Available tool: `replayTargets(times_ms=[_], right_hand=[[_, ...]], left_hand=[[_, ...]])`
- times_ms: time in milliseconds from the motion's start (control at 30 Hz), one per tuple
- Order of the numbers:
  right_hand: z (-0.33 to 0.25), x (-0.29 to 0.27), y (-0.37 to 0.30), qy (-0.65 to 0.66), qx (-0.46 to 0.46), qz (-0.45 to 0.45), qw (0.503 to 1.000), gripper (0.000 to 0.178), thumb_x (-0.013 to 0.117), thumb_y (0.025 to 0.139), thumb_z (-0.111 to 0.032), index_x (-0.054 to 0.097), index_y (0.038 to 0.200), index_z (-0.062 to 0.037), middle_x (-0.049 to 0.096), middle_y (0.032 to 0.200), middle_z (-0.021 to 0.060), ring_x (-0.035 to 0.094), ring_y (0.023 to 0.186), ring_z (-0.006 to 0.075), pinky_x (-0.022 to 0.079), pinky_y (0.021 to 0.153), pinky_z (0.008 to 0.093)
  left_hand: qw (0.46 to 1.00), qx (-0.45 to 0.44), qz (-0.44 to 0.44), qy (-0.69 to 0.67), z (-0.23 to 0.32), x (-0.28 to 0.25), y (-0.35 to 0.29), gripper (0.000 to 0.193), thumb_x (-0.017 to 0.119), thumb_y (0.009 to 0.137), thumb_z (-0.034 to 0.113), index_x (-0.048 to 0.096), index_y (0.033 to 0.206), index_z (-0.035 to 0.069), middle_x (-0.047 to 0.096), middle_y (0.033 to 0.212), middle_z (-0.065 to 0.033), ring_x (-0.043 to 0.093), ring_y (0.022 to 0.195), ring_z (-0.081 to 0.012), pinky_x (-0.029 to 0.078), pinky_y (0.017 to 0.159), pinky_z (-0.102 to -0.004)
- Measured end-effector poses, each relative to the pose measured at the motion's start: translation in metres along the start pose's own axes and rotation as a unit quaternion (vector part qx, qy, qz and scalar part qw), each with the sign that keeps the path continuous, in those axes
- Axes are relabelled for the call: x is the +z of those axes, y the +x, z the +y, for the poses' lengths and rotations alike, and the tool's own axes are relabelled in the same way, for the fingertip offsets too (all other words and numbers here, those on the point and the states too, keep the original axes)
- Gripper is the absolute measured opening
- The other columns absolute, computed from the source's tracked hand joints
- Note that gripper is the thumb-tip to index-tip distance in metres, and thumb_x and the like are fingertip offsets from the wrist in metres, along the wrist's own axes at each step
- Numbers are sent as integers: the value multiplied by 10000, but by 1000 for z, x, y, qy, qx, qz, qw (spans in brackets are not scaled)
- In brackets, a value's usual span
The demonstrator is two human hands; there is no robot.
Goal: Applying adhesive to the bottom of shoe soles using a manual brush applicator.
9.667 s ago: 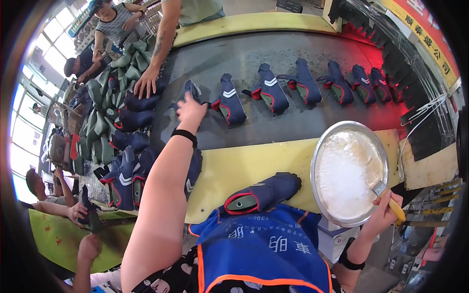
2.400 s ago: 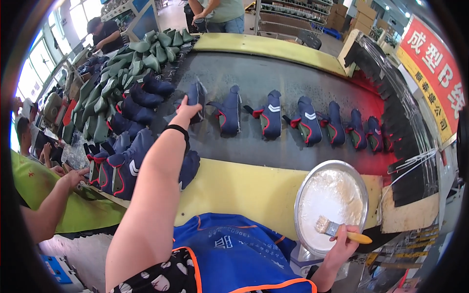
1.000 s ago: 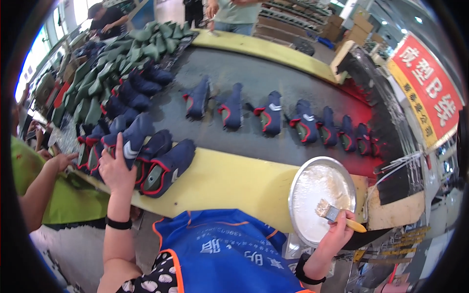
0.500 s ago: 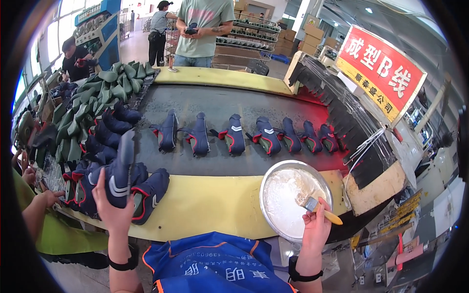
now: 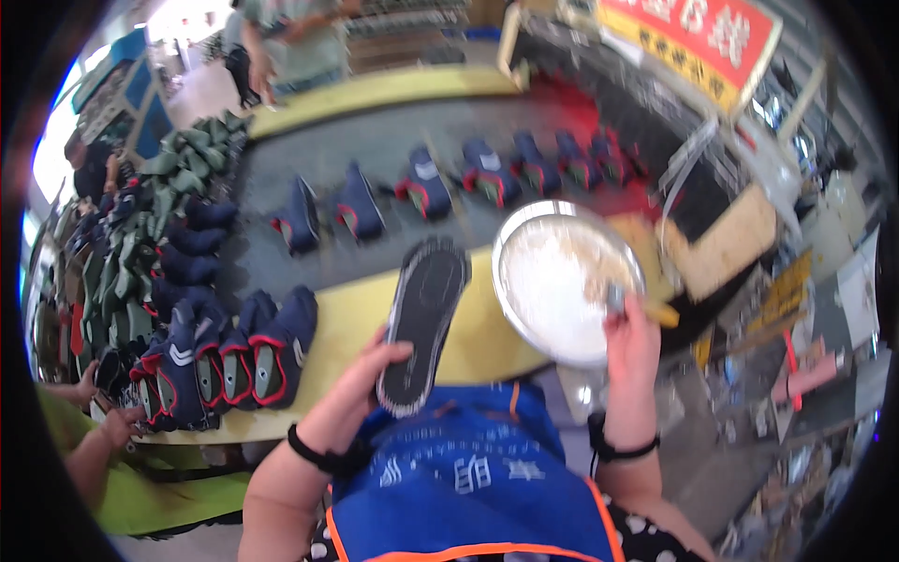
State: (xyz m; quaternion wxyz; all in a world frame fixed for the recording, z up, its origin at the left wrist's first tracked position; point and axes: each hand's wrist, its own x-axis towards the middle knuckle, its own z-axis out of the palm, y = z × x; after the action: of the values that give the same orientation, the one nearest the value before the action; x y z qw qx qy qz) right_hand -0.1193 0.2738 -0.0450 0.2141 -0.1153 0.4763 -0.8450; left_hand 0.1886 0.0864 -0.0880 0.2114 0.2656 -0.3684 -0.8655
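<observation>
My left hand (image 5: 367, 373) grips a dark shoe upper (image 5: 423, 314) near its lower end, thumb across it. Its black underside, edged by a pale rim, faces up. In my right hand (image 5: 633, 342) is a paintbrush (image 5: 661, 312) with a yellow handle. The brush head is over the right part of a round metal bowl (image 5: 503, 276) holding white paste (image 5: 551, 298); blur hides whether the bristles touch the paste. Several navy shoe uppers (image 5: 298, 330) with red trim stand together at the left end of the yellow ledge.
Navy shoe uppers stand in a row along the dark conveyor belt (image 5: 257, 253), toward a red-lit opening at right. Green shoe lasts (image 5: 187, 159) are heaped at left. Beside me at lower left, a co-worker's hands (image 5: 117, 426) are near the uppers. Another person (image 5: 295, 42) stands across the belt.
My left hand has brought the shoe upper from the left group toward the middle and turned its underside up. My right hand still holds the brush at the bowl. The whole view has shifted.
</observation>
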Motion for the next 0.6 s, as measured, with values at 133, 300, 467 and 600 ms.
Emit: replayTargets(times_ms=[133,300,467,600], right_hand=[[9,-22,15,-213,-127,-35,968,214,721,956,-109,640,1108,18,659,934,44,605,733,82,518,690,226],[21,-35,31,-470,-195,-32,860,161,770,910,-104,696,993,12,702,852,40,655,757,85,521,684,235],[34,-28,51,-537,-198,-44,819,188,815,833,-158,723,934,-28,720,812,106,703,700,200,543,658,310],[40,-21,65,-599,-233,-86,761,189,807,830,-189,729,921,-43,719,841,109,704,732,245,543,693,343]], left_hand=[[997,-39,-63,30,-12,6,22,672,610,903,141,332,1505,32,625,1135,-180,701,933,-253,641,730,-411],[991,-29,-73,108,-9,23,36,700,614,886,146,323,1510,21,612,1180,-199,699,908,-269,638,739,-413],[992,-65,-71,79,-6,29,46,709,622,881,164,333,1509,5,612,1196,-198,695,939,-262,614,781,-387],[988,-95,-98,75,-11,25,53,722,629,883,182,331,1513,-9,610,1223,-201,691,974,-271,595,833,-375]])
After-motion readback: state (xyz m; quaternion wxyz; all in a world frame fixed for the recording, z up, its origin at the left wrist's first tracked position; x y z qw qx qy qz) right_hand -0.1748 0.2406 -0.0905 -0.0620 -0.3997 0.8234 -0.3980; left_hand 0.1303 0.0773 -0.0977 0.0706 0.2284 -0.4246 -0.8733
